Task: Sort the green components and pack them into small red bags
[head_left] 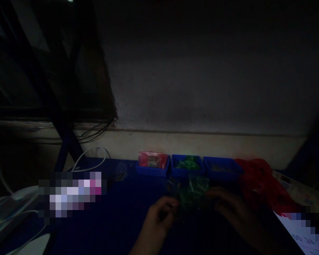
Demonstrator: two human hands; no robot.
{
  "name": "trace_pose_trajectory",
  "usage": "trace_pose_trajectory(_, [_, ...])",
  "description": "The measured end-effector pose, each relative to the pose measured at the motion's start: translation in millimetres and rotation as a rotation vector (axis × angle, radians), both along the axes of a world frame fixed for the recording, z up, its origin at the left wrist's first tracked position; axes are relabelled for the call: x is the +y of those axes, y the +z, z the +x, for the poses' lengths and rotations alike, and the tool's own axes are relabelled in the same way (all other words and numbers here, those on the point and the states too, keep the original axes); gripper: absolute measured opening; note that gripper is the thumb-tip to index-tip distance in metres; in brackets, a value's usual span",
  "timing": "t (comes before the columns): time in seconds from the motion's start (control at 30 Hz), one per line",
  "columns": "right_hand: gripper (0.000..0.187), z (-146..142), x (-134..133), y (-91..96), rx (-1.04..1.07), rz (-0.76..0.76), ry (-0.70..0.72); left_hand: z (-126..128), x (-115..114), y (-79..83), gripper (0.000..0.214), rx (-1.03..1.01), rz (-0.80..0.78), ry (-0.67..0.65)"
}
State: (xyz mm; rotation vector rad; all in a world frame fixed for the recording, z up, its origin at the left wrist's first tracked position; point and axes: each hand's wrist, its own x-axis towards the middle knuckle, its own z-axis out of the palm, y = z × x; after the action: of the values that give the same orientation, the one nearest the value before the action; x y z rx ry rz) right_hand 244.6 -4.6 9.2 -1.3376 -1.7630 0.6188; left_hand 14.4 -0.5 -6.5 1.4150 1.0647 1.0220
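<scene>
In the head view, thin, translucent green plastic packets (195,193) lie between the left hand (161,212) and right hand (231,205). The left fingers curl towards the thumb and the right ones reach the packets' edge; dimness hides whether either grips. Work looks partway: more green packets fill the middle blue plastic bin (187,173) beyond the hands, and nothing plainly finished shows. Small, shiny metal pieces (172,184) crowd the left fingertips; a crumpled red heap (257,184) sits beyond the right hand.
</scene>
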Motion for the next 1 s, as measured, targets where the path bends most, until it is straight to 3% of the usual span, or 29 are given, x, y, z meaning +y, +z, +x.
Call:
trace_pose_trajectory(0.13, [0.030,-1.5,39.7,17.8,-0.225,0.196,-0.037,0.2,-2.2,1.6,0.018,0.133,0.143,-0.018])
trace_pose_trajectory(0.27, [0.029,-11.6,82.7,21.1,-0.343,0.207,-0.057,0.1,-4.4,1.6,0.022,0.231,0.238,-0.064])
trace_pose_trajectory(0.4, [0.018,-19.7,106.7,14.7,-0.472,0.196,-0.075,-0.9,-4.3,1.6,0.029,0.299,0.269,-0.096])
trace_pose_trajectory(0.5, [0.010,-23.4,109.8,12.8,-0.568,0.194,-0.083,-0.1,-4.5,1.3,0.028,0.324,0.275,-0.126])
trace_pose_trajectory(0.73, [0.012,-23.1,100.6,20.9,-0.695,0.198,-0.038,1.3,-7.1,3.9,0.025,0.341,0.278,-0.183])
trace_pose_trajectory(0.87, [0.009,-20.5,98.8,27.1,-0.636,0.245,-0.051,1.0,-7.1,5.1,0.025,0.338,0.274,-0.190])
trace_pose_trajectory(1.0, [0.020,-21.0,82.4,28.9,-0.496,0.373,-0.087,0.9,-6.3,3.2,0.026,0.332,0.286,-0.190])
